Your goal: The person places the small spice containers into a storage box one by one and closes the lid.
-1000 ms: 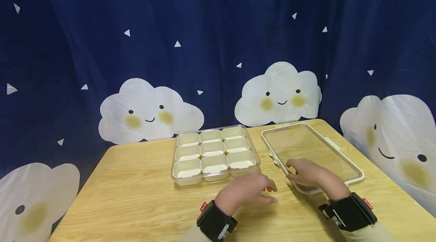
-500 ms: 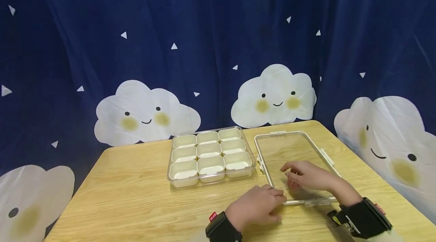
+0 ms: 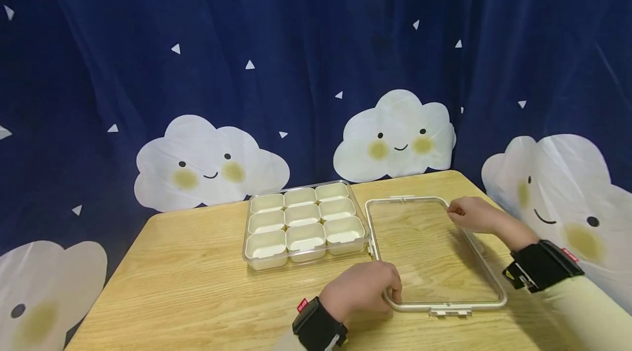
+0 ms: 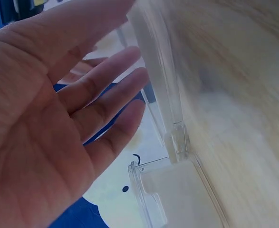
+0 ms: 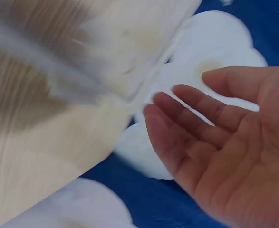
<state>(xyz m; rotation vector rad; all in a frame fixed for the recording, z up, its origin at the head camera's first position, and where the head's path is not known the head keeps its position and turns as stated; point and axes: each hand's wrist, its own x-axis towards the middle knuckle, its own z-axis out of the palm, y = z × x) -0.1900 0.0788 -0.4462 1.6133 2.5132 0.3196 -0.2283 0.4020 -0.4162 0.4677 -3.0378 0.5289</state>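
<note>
Head view. The clear lid (image 3: pixel 434 255) lay flat on the table (image 3: pixel 197 274), just right of the tray (image 3: pixel 306 223) with its nine cream cups in three rows. My left hand (image 3: pixel 365 289) rested at the lid's near left corner, fingers curved over the rim. My right hand (image 3: pixel 475 215) sat at the far right edge of the lid, fingertips touching the frame, fingers loosely extended. A latch tab (image 3: pixel 449 312) projected from the lid's near edge. Behind the table hung a dark blue curtain (image 3: pixel 316 66) printed with smiling clouds.

Left wrist view. My left hand (image 4: pixel 49 123) appeared palm-on, its fingers (image 4: pixel 106 90) straight and slightly apart, reaching toward the lid's rim (image 4: pixel 158 90). The index finger met the rim at the top of the frame; the others stood just beside it. A corner of the tray (image 4: pixel 177 194) lay below the fingers. The picture was blurred, so a firm grip could not be confirmed.

Right wrist view. My right hand (image 5: pixel 229 142) showed an open palm with fingers (image 5: pixel 187 118) relaxed, gently bent, holding nothing. The table's edge (image 5: pixel 58 142) ran blurred beside it, with the curtain's clouds beyond.
</note>
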